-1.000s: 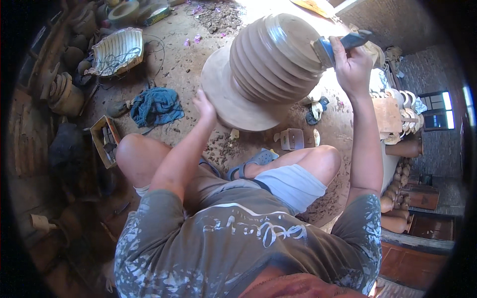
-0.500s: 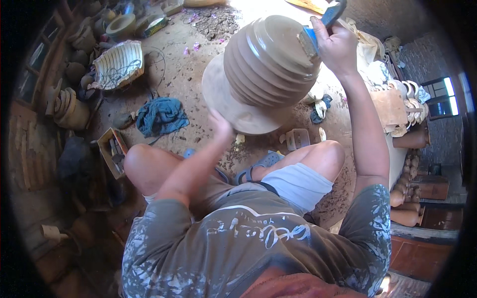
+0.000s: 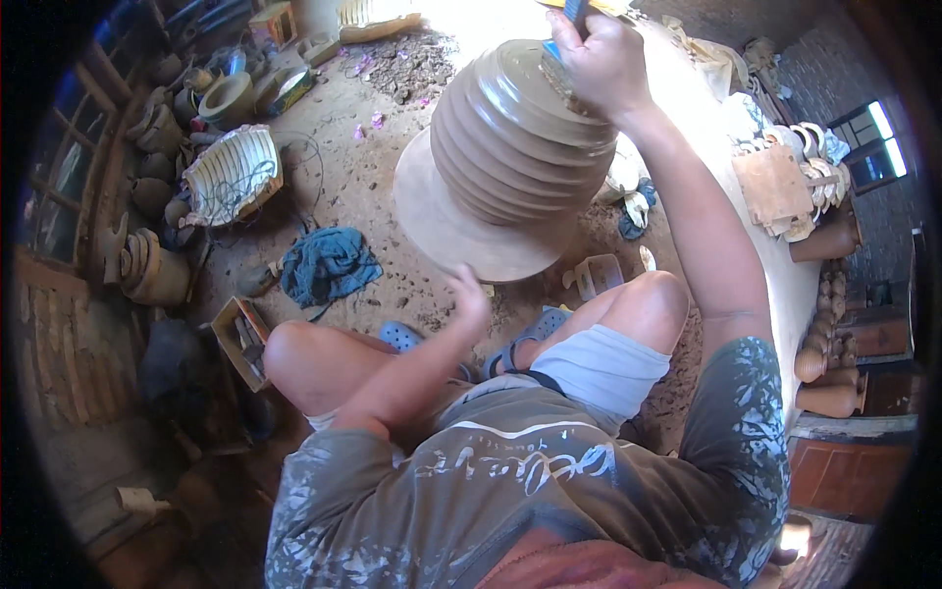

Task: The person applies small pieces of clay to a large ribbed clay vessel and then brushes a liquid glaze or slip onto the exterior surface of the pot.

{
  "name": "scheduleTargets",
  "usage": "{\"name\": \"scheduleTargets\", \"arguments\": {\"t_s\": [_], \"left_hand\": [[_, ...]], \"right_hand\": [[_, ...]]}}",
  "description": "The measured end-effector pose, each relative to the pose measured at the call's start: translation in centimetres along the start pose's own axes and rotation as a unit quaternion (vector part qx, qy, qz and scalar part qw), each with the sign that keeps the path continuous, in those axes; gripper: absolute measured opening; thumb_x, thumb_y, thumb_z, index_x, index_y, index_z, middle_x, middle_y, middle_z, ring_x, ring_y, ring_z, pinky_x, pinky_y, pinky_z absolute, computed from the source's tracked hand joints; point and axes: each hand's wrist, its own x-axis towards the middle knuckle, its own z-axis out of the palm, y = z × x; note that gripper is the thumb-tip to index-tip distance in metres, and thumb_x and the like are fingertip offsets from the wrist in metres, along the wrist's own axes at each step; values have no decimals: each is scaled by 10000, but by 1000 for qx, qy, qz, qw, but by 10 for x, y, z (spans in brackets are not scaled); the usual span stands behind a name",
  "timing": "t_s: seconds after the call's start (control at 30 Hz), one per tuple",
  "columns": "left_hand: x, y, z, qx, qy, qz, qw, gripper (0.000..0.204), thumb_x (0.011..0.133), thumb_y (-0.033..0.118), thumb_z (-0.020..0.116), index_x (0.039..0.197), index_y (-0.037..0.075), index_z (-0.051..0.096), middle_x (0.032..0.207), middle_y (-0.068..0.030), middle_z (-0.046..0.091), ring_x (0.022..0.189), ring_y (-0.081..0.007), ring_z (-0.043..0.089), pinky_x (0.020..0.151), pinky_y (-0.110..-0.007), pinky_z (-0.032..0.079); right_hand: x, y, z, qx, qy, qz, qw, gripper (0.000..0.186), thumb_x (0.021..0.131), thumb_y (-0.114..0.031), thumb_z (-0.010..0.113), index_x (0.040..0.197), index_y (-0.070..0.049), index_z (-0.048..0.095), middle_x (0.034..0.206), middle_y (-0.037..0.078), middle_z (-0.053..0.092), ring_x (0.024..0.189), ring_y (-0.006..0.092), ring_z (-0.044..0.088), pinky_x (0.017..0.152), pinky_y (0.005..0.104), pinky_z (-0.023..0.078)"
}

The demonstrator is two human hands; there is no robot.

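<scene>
A large wet clay pot (image 3: 525,137) with ridged sides stands on a round wheel plate (image 3: 422,206) in front of me. In my right hand (image 3: 603,67) is a blue-handled tool (image 3: 576,12) with a flat tan head like a brush, which meets the pot's upper right surface. My fist hides part of the handle. At the near edge of the plate is my left hand (image 3: 469,296), holding nothing, its fingers loosely extended and slightly blurred. Whether its fingertips touch the rim I cannot tell.
A crumpled teal cloth (image 3: 330,267) and a wooden box (image 3: 240,339) lie left of my knees. Farther left stand a ribbed cream piece (image 3: 235,172) and several pots (image 3: 228,100). A clear plastic tub (image 3: 594,275) sits by my right knee, and brown pots (image 3: 829,398) line the right side.
My left hand has shifted from against the plate's near edge a little right, its fingers now more visible. My right hand and the tool have moved left over the pot's top. The view has shifted slightly.
</scene>
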Motion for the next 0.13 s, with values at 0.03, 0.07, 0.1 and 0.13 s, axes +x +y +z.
{"name": "scheduleTargets", "arguments": {"t_s": [0.03,0.07,0.1,0.13], "left_hand": [[-34,13,-2,-14,-150,-120,981,956,1040,753,353,1669,62,152,1608,-240,421,1330,-327,556,977,-531,525],[-66,39,-13,7,-303,-248,920,969,1026,767,372,1685,96,142,1639,-222,382,1305,-328,550,942,-542,515],[-92,73,-29,46,-428,-339,837,984,1012,782,392,1701,130,131,1671,-204,343,1280,-328,543,907,-553,504],[-107,115,-30,38,-355,-382,852,1041,979,810,448,1697,120,147,1650,-195,386,1284,-301,543,899,-568,508]], "right_hand": [[-16,21,-7,-5,-4,41,999,409,959,-263,687,729,75,677,648,289,640,596,425,673,583,499,511],[-26,43,-14,-30,9,36,999,406,961,-271,683,743,71,686,667,296,650,620,428,691,593,499,515],[-31,47,-18,-8,-5,58,998,392,961,-279,686,774,65,703,695,299,665,645,430,702,605,501,521],[-24,39,-20,23,-19,68,997,382,961,-288,688,805,60,720,724,302,681,670,433,714,616,504,527]]}}
